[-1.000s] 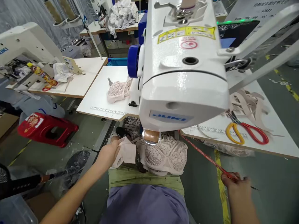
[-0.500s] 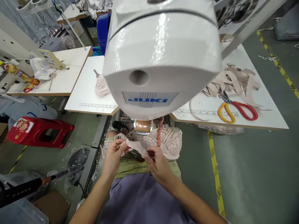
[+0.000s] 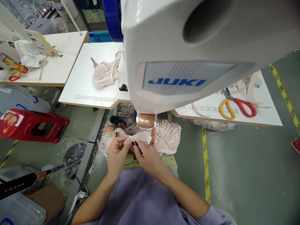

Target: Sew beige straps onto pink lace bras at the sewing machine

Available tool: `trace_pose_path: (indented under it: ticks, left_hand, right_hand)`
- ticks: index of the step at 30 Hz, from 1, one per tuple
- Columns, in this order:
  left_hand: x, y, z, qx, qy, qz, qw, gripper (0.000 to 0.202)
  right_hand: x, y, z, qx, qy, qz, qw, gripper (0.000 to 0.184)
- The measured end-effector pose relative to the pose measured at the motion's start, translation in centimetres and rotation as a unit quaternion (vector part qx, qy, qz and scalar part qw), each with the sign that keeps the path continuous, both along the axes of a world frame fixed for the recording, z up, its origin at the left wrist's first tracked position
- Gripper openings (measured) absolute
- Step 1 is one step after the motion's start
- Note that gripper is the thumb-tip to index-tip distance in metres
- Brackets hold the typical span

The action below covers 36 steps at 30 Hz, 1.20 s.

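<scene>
A pale pink lace bra (image 3: pixel 167 136) lies across the lap, below the white JUKI sewing machine head (image 3: pixel 175 81). My left hand (image 3: pixel 117 154) is closed, pinching the edge of the bra's smooth band (image 3: pixel 142 136) between thumb and fingers. Close beside it, my right hand (image 3: pixel 150 156) is closed around a small dark pointed tool (image 3: pixel 135 143), whose tip is at the pinched fabric. Most of that tool is hidden by the fingers, so its exact kind is unclear. A red-orange cord (image 3: pixel 153 137) hangs just right of the machine's lower end.
Red-and-yellow-handled scissors (image 3: pixel 237 107) and beige strips (image 3: pixel 249 84) lie on the right table. Another lace bra (image 3: pixel 105 73) and a black clip-like object (image 3: pixel 123 87) rest on the left table (image 3: pixel 82 84). A red stool (image 3: pixel 35 125) stands at left.
My right hand has come leftward to my left hand, and the dark tool's tip now shows at the fabric. The view has moved closer to the machine head, which looks larger.
</scene>
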State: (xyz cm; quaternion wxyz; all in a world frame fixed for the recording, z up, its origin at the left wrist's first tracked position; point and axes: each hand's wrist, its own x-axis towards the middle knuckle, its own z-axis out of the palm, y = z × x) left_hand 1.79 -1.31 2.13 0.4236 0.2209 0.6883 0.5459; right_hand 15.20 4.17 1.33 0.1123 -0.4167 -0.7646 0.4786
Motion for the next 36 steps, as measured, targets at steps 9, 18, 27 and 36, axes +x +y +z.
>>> trace_pose_path:
  ticks: [9, 18, 27, 36]
  left_hand:
    - [-0.1, -0.4, -0.6, -0.008, 0.074, -0.023, 0.997, 0.028]
    - [-0.5, -1.0, -1.6, -0.011, 0.011, -0.045, 0.999, 0.029]
    - [-0.4, -1.4, -2.3, -0.03, -0.03, -0.037, 0.998, 0.034]
    - [0.2, -1.6, -1.6, -0.031, 0.203, -0.088, 0.975, 0.017]
  right_hand:
    - [0.0, 0.3, -0.2, -0.008, -0.015, 0.005, 1.0, 0.021]
    - [1.2, -0.9, -0.4, -0.181, 0.186, -0.07, 0.963, 0.029]
    - [3.4, 0.9, 0.7, 0.017, 0.113, -0.124, 0.986, 0.011]
    - [1.0, 1.3, -1.5, 0.168, -0.048, 0.004, 0.985, 0.014]
